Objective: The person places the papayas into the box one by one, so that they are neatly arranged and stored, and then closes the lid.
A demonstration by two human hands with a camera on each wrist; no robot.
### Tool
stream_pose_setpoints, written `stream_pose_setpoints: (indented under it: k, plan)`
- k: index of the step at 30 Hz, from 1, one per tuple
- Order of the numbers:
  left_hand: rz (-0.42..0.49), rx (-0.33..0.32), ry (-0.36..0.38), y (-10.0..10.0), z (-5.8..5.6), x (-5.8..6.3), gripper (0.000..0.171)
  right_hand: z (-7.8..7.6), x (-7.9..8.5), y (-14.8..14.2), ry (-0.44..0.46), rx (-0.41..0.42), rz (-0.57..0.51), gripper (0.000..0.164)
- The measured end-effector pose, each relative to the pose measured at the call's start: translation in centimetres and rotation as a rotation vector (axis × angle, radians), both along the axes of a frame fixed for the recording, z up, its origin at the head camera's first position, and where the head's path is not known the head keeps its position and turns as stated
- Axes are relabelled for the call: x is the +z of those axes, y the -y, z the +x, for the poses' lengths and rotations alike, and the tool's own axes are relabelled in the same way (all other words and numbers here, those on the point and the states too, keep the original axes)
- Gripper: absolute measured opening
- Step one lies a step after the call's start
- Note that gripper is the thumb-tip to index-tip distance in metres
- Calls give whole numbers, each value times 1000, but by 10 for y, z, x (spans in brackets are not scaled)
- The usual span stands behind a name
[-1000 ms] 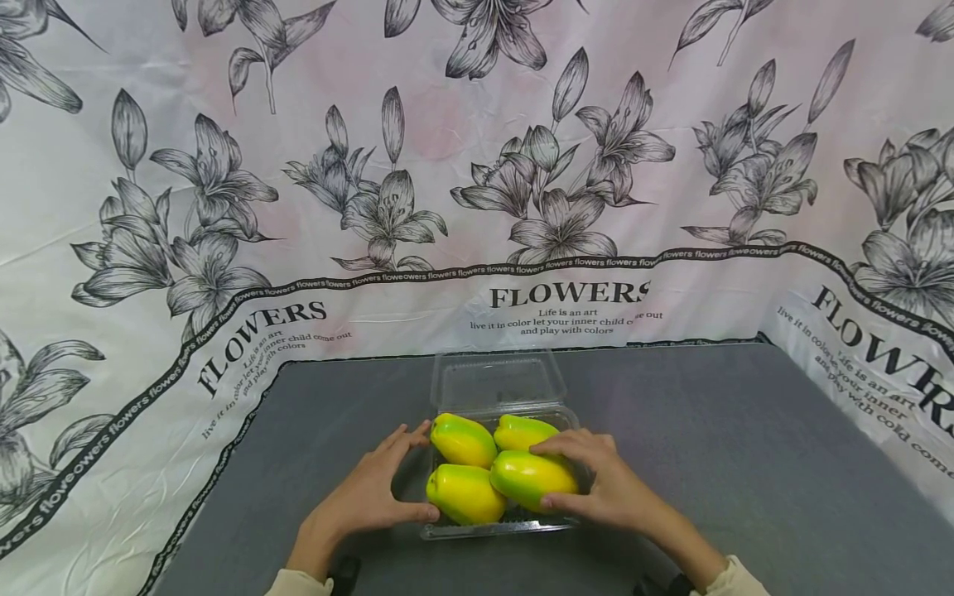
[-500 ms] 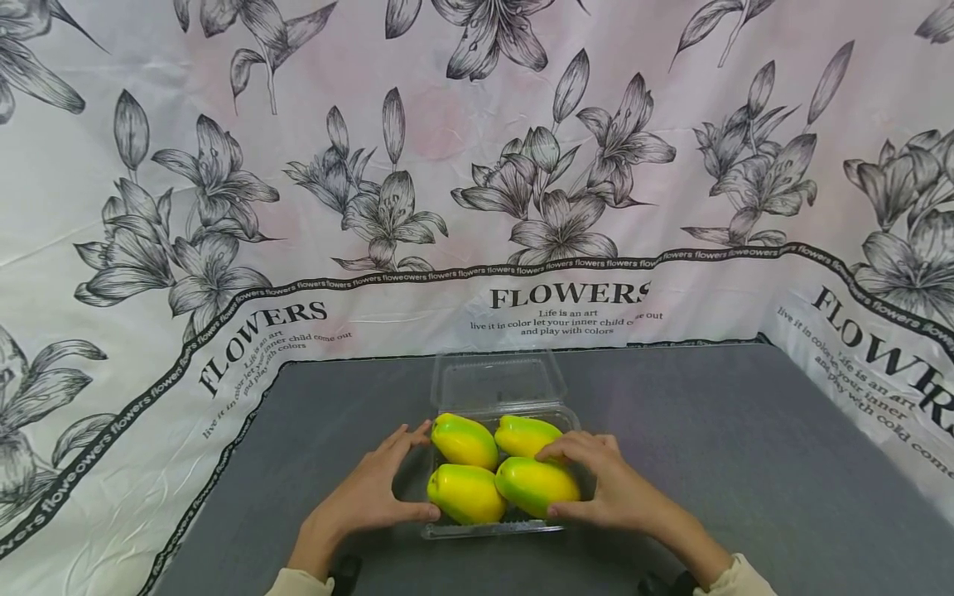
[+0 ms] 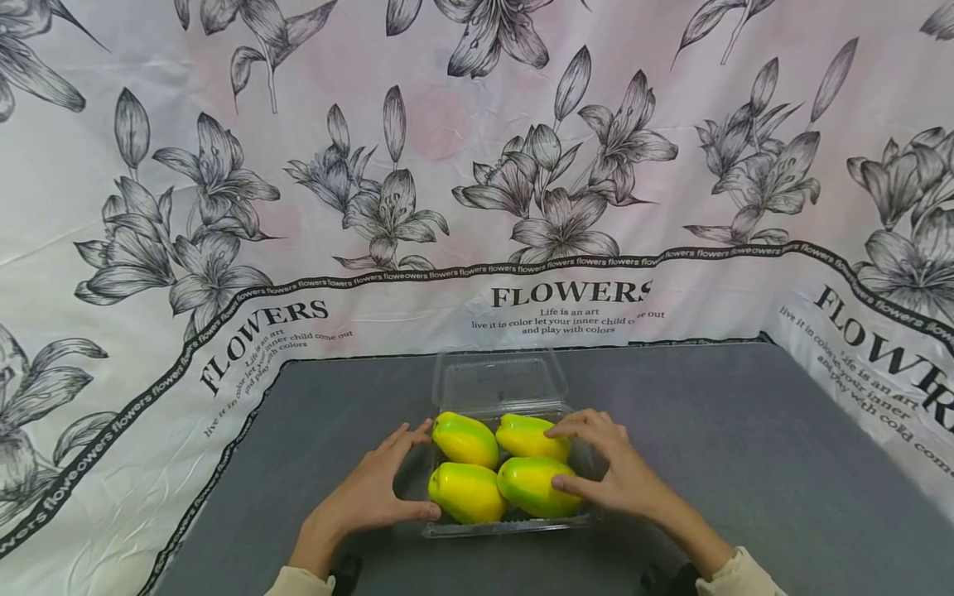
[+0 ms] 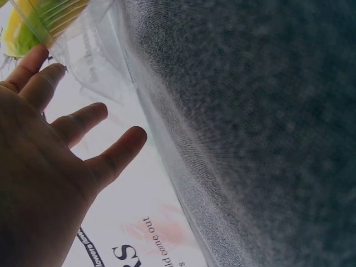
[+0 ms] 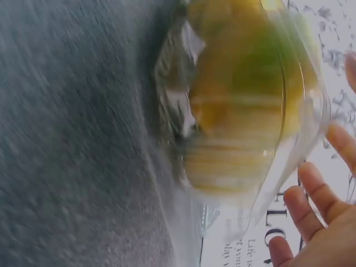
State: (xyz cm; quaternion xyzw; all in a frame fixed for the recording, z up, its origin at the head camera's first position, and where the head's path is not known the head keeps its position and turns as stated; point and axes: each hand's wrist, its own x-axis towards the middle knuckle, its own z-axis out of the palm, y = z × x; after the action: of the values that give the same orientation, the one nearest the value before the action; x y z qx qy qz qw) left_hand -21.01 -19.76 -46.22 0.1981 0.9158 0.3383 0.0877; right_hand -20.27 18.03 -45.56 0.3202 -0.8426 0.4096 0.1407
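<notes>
A clear plastic clamshell box (image 3: 501, 528) lies with its lid (image 3: 501, 381) folded back. Yellow-green mangoes fill it in two rows: a back left mango (image 3: 465, 440), a back right mango (image 3: 531, 435), a front left mango (image 3: 469, 493) and a front right mango (image 3: 537, 488). My left hand (image 3: 373, 488) is spread along the box's left side, thumb at the front corner and fingertips by the back left mango. Over the right side is my right hand (image 3: 619, 468), its fingers loosely spread around the right-hand mangoes; contact is unclear. In the right wrist view its fingers stand apart beside the box wall.
The box stands on a grey cloth-covered table (image 3: 708, 430). A white curtain (image 3: 417, 314) printed with flowers and lettering hangs behind and along both sides. Cream sleeves (image 3: 738, 575) and dark wrist straps show at the lower edge.
The front right mango has settled lower into the box, level with the front left one. My right hand has loosened from it and drawn slightly up and right. The left hand stays put.
</notes>
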Motion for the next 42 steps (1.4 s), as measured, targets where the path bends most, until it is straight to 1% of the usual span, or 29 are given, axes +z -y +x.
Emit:
stream_pose_setpoints:
  k: [3,6,9,13,16,21,26,29,34,42]
  plan:
    - [4,0,-2,0,-1,0,92,-9,2,-6,37,-76,-45,43]
    - [4,-2,-5,1,-1,0,90,-20,1,-13,89,-130,-70,40]
    - [4,-3,-8,2,-2,-1,89,-34,-1,-19,157,-180,-70,44]
    - [3,-6,-12,3,-2,-2,89,-53,-2,-25,272,-231,-54,56]
    - [1,-8,-13,3,-2,-2,88,-68,-3,-29,347,-248,-33,64]
    - [0,-12,-12,3,-3,-3,85,-91,-6,-32,453,-254,15,73]
    - [7,-14,-11,2,-2,-3,83,-110,-7,-30,559,-243,8,81]
    - [10,-19,-6,2,-2,-2,83,-118,-7,-28,599,-254,3,84]
    - [5,-21,-3,2,-1,-2,83,-127,-10,-25,653,-269,44,90]
    - [2,-17,-4,3,-1,-1,83,-141,-12,-22,684,-275,78,89]
